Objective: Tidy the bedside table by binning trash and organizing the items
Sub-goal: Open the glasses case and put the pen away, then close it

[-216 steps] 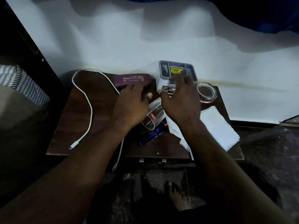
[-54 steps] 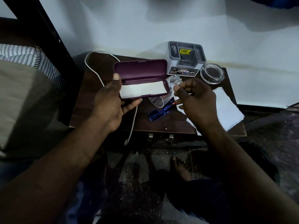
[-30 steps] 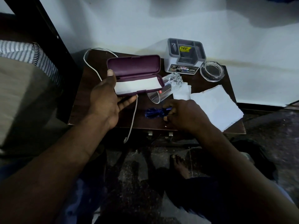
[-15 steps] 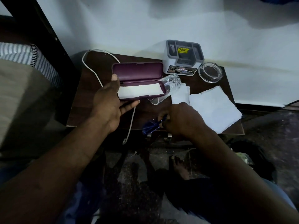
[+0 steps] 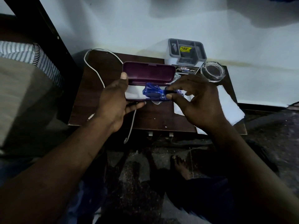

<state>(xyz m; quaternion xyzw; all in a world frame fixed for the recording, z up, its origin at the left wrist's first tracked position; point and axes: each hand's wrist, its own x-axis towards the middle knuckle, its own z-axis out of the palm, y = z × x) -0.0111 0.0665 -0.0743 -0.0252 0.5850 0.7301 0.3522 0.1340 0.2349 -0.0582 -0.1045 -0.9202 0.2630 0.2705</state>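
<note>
Two fingertips (image 5: 174, 97) of your right hand (image 5: 199, 102) pinch the blue glasses (image 5: 152, 93) at one end, just over the white lining of the open purple case (image 5: 148, 72). Your left hand (image 5: 113, 102) grips that case by its left end, over the bedside table (image 5: 161, 117). The glasses look light, thin-framed and easily scratched, so hold the frame rather than the lenses.

Dim, bluish light. The white wall (image 5: 145, 26) at twelve o'clock is brightest, crossed by broad soft shadows; the counter (image 5: 87, 102) is murky. The floor (image 5: 137, 175) at six o'clock is dark and grainy. Wide-angle bending bows the edges.
</note>
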